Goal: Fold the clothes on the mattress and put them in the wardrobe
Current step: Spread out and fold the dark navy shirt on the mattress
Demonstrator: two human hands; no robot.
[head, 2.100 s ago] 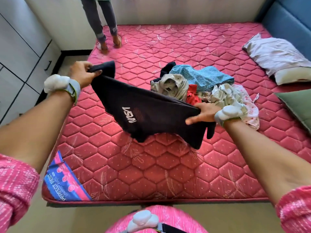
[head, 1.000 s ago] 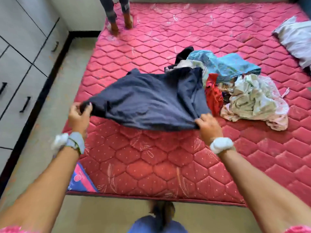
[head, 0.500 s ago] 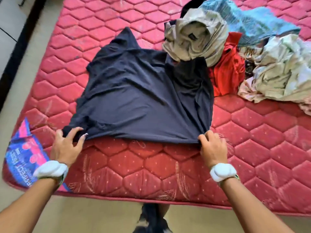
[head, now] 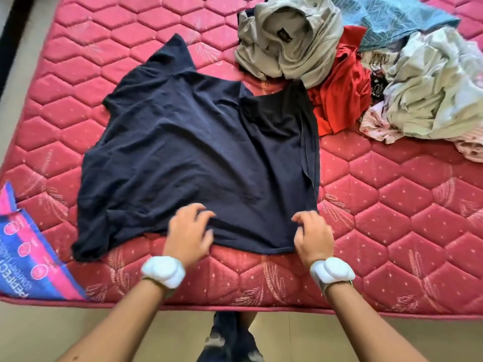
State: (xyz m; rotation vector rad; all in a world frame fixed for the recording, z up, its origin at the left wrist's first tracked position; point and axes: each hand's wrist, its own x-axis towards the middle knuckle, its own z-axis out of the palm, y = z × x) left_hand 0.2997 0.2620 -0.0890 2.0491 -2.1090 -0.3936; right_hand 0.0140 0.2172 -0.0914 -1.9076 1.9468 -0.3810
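While the dark navy shirt [head: 198, 152] lies spread on the red quilted mattress [head: 392, 205], both hands are at its near hem.

Shirt position: it lies flat in the middle-left part of the mattress, with the hem toward the person and one sleeve pointing to the far side. The near left corner is wrinkled and lies close to the mattress edge.

Left hand [head: 188, 236]: it rests on the hem near the middle of the shirt. The picture is blurred here; the fingers [head: 201, 214] look curled over the cloth, but I cannot tell if they really grasp it.

Right hand [head: 312, 236]: it is at the near right corner of the shirt. The fingers are bent and pinch the edge of the cloth.

Wrists: each wrist carries a white band [head: 163, 270].

Pile of clothes: it lies on the far right of the mattress, just beside the shirt. A beige garment [head: 290, 40] is crumpled and touches the top right corner of the shirt. A red garment [head: 339, 95] lies beside it, next to the right edge of the shirt. A blue patterned cloth [head: 392, 19] is behind, and a pale cream cloth [head: 431, 92] is further right.

Mattress label: a blue and pink label [head: 28, 257] is on the near left corner of the mattress.

Floor: beige floor [head: 300, 340] shows below the mattress edge, between the forearms.
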